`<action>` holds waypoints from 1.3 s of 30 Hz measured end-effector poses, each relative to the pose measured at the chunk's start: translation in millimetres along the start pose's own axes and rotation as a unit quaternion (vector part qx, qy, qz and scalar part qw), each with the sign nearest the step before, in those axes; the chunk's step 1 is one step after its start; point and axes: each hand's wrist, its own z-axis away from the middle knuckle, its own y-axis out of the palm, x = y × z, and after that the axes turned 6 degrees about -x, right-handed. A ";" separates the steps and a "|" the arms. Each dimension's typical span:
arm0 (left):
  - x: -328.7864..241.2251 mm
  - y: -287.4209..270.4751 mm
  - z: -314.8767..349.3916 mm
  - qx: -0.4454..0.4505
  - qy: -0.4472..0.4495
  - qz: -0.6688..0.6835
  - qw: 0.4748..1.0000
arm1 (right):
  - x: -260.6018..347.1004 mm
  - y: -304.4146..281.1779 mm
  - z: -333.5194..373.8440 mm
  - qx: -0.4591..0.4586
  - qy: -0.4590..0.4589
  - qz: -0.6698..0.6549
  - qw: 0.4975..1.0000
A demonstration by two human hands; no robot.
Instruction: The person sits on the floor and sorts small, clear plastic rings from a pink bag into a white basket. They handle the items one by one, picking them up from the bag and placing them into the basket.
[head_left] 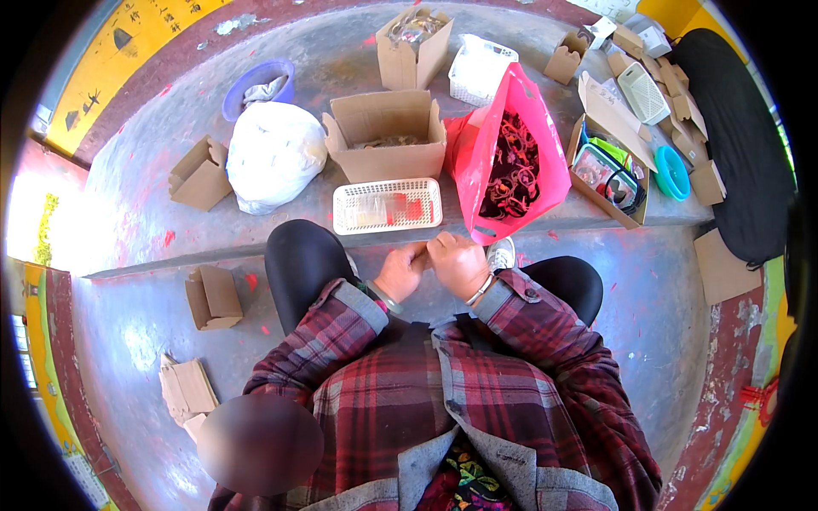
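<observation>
My left hand point(399, 272) and my right hand point(460, 266) meet in front of my knees, fingers curled and touching at the tips. Whatever they pinch, if anything, is hidden by the fingers. Just beyond them, on the raised step, lies a white plastic basket point(344, 221) with clear and red small items in it. A bright pink bag point(550, 167) gapes to the right of the hands. Inside it is a heap of dark and reddish loops point(511, 175). Behind the basket stands an open cardboard box point(388, 162) with small items at its bottom.
Left on the step are a stuffed white bag point(277, 157), a purple basin point(288, 92) and a small carton point(199, 175). Farther right stand a box of mixed goods point(632, 217), a teal basket point(672, 173) and a long black cover point(724, 128). The step's edge point(213, 258) runs before my knees.
</observation>
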 end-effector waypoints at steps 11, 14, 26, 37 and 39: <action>-13.0 -2.6 -0.2 0.007 -0.053 -0.020 0.998 | -0.2 -1.3 -2.0 0.013 0.037 -0.051 0.998; -10.1 -2.2 -0.7 0.004 -0.041 -0.036 0.998 | -1.9 -0.2 -1.2 0.005 0.047 -0.072 0.996; 7.3 3.6 -1.3 -0.052 -0.038 0.060 0.996 | 0.6 -6.3 -6.6 -0.049 0.061 -0.109 0.991; -15.8 -9.3 -7.5 -0.019 -0.195 0.446 0.873 | -23.3 11.2 -7.3 -0.069 0.305 -0.327 0.892; -14.9 -13.1 -8.4 -0.030 -0.205 0.492 0.846 | -30.8 6.8 -9.3 -0.061 0.358 -0.415 0.834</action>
